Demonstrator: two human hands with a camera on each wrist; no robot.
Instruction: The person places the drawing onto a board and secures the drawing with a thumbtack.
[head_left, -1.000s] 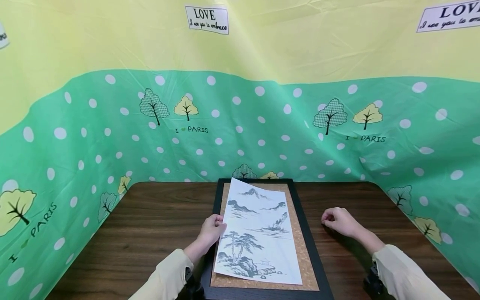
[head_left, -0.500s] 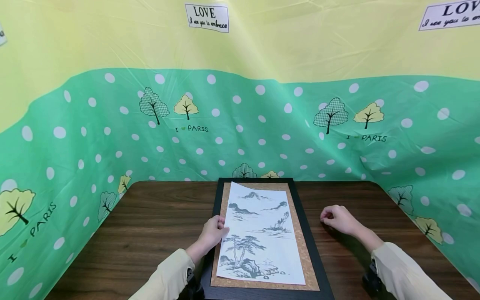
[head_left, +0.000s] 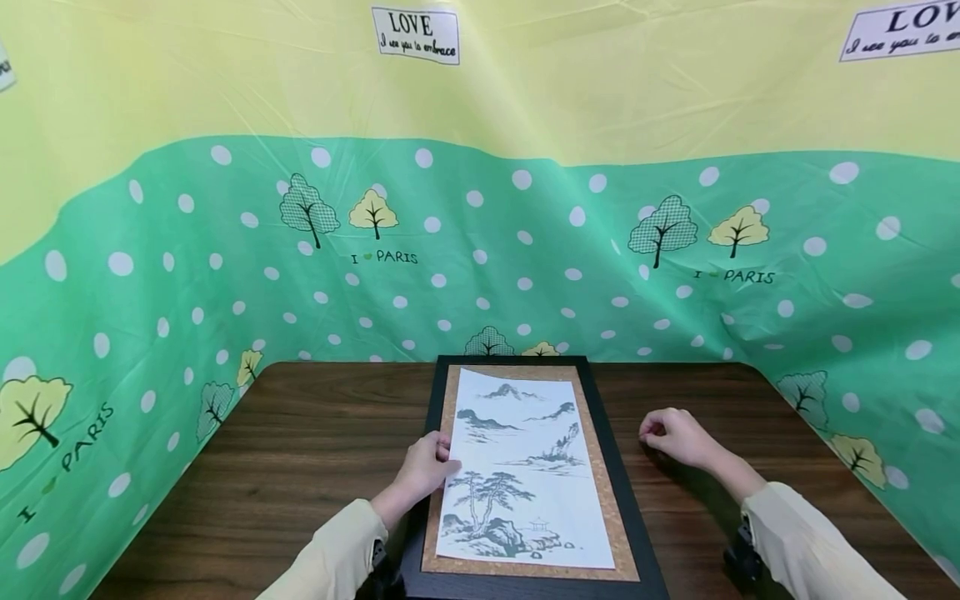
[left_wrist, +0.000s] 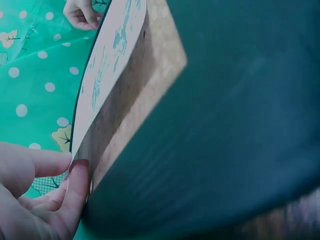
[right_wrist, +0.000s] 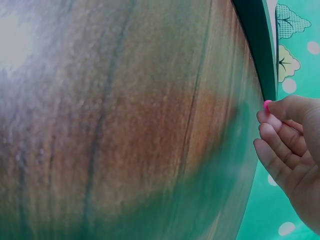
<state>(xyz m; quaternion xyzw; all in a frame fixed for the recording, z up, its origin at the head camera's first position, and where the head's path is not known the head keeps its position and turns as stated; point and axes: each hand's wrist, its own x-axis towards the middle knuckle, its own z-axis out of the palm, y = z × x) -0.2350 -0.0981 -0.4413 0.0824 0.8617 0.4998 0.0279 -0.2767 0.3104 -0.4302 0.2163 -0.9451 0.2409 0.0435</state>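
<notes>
A white sheet of paper (head_left: 525, 454) with a grey ink landscape lies over a cork board (head_left: 611, 510) with a black frame (head_left: 642, 552). My left hand (head_left: 424, 465) pinches the paper's left edge between thumb and finger. In the left wrist view the sheet's edge stands a little off the cork, and the hand (left_wrist: 37, 200) is at its corner. To the right of the board, my right hand (head_left: 681, 440) hovers low over the table. Between its thumb and forefinger it pinches a small pink round thing (right_wrist: 268, 105); the rest of that thing is hidden.
The dark wooden table (head_left: 330, 442) extends on both sides of the board. A green and yellow printed cloth (head_left: 525, 217) hangs behind and around it. The board's far edge reaches close to the cloth.
The left hand has shifted the paper slightly right and lowered its far left corner, so the sheet lies straighter and flatter on the cork. My right hand has barely moved.
</notes>
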